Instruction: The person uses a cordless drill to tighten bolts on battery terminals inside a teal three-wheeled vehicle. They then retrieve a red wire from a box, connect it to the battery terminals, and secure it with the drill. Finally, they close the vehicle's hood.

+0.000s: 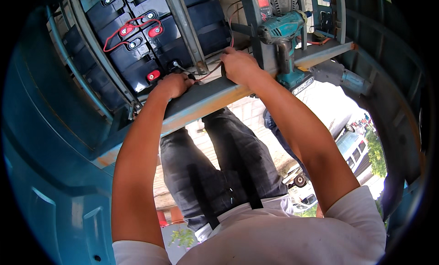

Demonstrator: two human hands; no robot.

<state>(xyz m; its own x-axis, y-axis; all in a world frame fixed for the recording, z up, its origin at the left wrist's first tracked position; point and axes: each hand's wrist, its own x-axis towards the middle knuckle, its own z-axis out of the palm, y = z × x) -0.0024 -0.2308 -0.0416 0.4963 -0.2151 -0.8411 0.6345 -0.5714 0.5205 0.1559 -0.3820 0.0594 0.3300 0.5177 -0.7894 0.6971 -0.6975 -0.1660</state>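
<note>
Over a blue-grey steel beam (206, 102) I reach with both hands toward a bank of black batteries (137, 66). My left hand (173, 85) is closed at the beam's edge, pinching the end of a thin dark and red wire (209, 75). A small black piece shows at its fingertips. My right hand (238, 67) is closed around the other part of that wire, which spans the gap between my hands. Red terminal caps (153, 75) and bolted terminals sit on the batteries near my left hand. A red looped wire (109, 38) lies on the battery tops.
A teal cordless impact driver (283, 40) stands on the frame right of my right hand. Upright and slanting steel bars (185, 29) cross above the batteries. Blue body panels (55, 141) curve at the left. Paving and a parked white van (352, 148) show below.
</note>
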